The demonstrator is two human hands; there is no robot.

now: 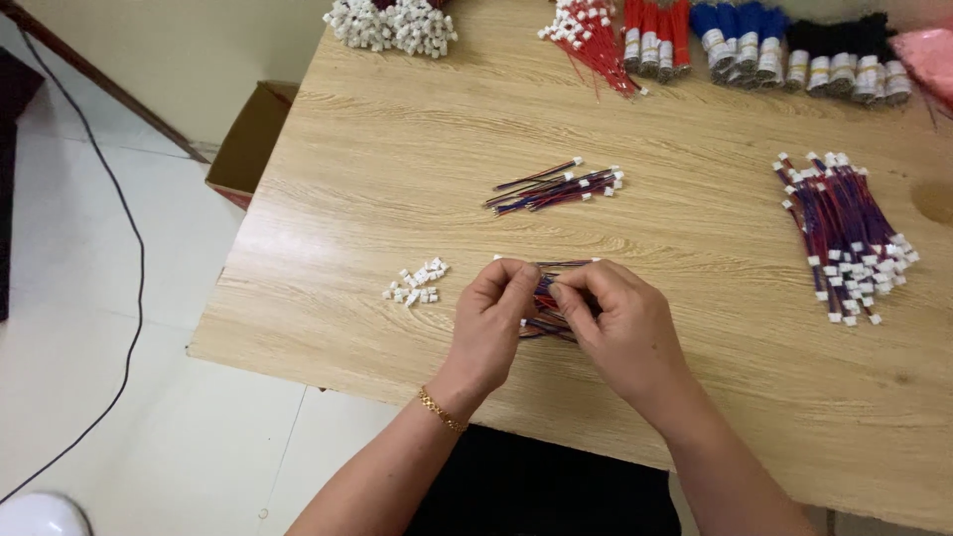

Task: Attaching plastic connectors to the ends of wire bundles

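While both hands meet near the table's near edge, we log what lies around them. Left hand point(493, 316) and right hand point(617, 320): fingertips pinched together on a small bunch of red and blue wires point(549, 298), held just above the wooden table point(397, 169). Left of the hands, near the table's left edge: a scatter of white connectors point(416, 282). Beyond the hands, mid-table: a loose wire bundle point(556, 187), with bare wood between. Right: a larger wire pile point(846, 235), well apart. Far edge: white connector heap point(392, 24), red, blue and black wire bundles point(754, 45). Off the left edge: cardboard box point(250, 139) on the floor.
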